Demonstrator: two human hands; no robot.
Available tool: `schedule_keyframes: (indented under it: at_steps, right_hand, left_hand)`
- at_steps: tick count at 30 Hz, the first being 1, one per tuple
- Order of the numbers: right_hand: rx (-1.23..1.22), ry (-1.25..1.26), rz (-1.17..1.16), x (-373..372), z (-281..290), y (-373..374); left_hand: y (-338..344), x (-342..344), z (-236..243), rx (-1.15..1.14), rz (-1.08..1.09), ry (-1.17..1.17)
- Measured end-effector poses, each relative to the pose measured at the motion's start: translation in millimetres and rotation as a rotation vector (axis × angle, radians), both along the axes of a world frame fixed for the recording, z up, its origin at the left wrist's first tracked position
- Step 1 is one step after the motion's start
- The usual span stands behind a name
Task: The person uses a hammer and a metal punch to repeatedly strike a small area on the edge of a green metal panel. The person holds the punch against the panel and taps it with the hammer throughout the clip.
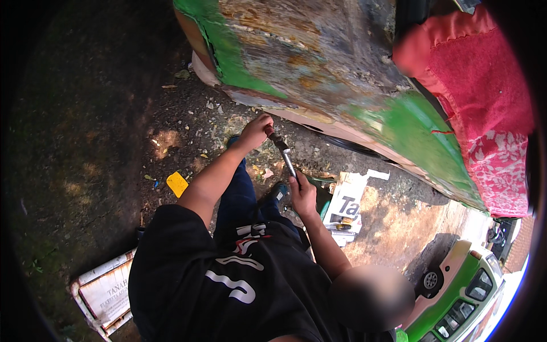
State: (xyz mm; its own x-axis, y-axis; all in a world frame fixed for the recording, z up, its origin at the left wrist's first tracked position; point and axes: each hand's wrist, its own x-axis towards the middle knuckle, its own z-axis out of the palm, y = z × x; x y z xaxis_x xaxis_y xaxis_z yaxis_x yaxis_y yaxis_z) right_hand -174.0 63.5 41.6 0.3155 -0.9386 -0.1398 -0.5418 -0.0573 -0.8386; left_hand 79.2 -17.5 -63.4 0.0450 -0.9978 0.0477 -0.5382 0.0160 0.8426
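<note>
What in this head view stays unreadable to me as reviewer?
All in the head view:
Near end of the silver-shafted tool: inside the right hand.
Its far tip: hidden at the left hand.
Top of the patchy green vehicle panel: cut by the upper edge.
Whatever the red cloth covers.

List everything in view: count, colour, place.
Ratchet-like tool: 1, silver and dark, centre
Rusty vehicle: 1, green and brown, top
Cloth: at least 1, red, upper right
Parked vehicle: 1, green and cream, lower right
Printed sheets: count unclear, white, right of centre
Flat piece: 1, yellow, left of centre
Sign: 1, white, lower left
Shirt: 1, black, lower centre
Trousers: 1, blue, centre
Left hand: 1, bare, tool's upper end
Right hand: 1, bare, tool's lower end
</note>
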Motion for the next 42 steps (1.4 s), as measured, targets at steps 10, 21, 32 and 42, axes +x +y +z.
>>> schedule_keyframes:
  at_steps: [10,21,32,42]
  right_hand:
    - [0.026,-0.055,-0.175,-19.4,-16.7,-3.8]
    - [0.071,-0.049,-0.195,-31.0,-21.9,-3.9]
    - [-0.005,0.148,-0.015,-15.3,-57.0,-11.7]
    - [-0.055,-0.106,-0.215,-31.0,-36.6,-5.5]
  left_hand:
    - [-23.9,-18.1,-9.1,-0.045,-0.106,-0.384]
    - [-19.6,-14.4,-7.3,-0.112,-0.178,-0.417]
    - [-23.1,-2.0,-16.5,0.005,-0.099,-0.321]
    - [-9.1,4.5,-8.6,0.018,-0.023,-0.251]
